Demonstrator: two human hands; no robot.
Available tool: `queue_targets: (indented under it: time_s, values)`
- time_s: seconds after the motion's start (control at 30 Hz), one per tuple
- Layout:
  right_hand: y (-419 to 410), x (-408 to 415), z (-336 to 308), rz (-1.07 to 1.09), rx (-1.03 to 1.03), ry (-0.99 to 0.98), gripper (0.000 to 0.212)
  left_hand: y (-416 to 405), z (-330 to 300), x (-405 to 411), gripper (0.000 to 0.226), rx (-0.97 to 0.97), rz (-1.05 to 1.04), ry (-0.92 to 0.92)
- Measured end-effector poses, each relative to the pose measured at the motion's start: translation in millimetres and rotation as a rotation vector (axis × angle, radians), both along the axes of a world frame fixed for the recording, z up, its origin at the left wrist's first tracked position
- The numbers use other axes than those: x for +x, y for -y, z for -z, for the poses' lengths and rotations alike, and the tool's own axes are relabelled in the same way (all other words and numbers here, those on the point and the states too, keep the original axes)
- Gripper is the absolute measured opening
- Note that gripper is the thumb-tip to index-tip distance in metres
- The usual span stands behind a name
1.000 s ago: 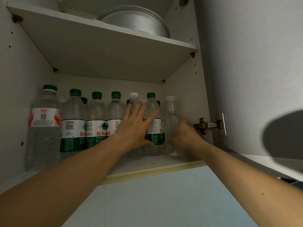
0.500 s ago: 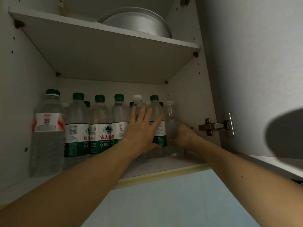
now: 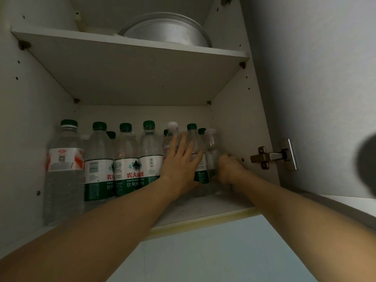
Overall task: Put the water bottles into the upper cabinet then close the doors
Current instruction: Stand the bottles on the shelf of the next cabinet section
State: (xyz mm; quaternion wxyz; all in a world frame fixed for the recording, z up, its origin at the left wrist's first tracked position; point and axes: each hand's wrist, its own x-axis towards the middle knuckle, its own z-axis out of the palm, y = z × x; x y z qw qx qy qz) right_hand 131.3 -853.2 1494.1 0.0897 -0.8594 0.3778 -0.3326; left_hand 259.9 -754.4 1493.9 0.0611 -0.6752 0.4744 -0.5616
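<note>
**A:** Two hands are in the cabinet (image 3: 234, 110) here. The left hand (image 3: 179, 167) lies flat, fingers straight, against the green-label bottles (image 3: 130, 165). The right hand (image 3: 228, 167) curls round the clear bottle (image 3: 211, 153) at the row's right end, by the side wall.

**B:** So it's the placing step. It looks set down (the base is murky, hard to say). Next I'd let go, pull both arms out, then swing the door (image 3: 325, 88) shut.
</note>
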Motion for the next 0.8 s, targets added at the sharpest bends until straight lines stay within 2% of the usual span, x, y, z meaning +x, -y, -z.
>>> queue_targets:
  time_s: [0.13,0.23,0.3,0.37,0.43,0.57,0.8]
  values:
    - [1,-4,-5,0.005,-0.054,-0.059,0.064,1,-1,8,0.108,0.027,-0.022,0.021]
    - [2,-11,1,0.009,-0.101,-0.029,0.074,-2,0,6,0.105,0.056,-0.043,0.037]
    - [-2,-13,7,0.019,-0.177,0.001,0.091,-7,0,3,0.106,0.073,-0.032,0.058]
    - [-9,-14,9,0.030,-0.341,-0.023,0.117,-17,-2,3,0.110,0.048,-0.005,0.063]
    - [-15,-12,6,0.016,-0.523,-0.072,0.133,-33,-5,8,0.118,0.029,-0.022,0.056]
    - [-14,-3,-1,-0.031,-0.727,-0.227,0.137,-59,2,27,0.126,0.030,-0.119,0.056]
    - [-9,19,6,0.019,-0.802,-0.354,0.131,-49,5,34,0.123,0.033,-0.121,0.025]
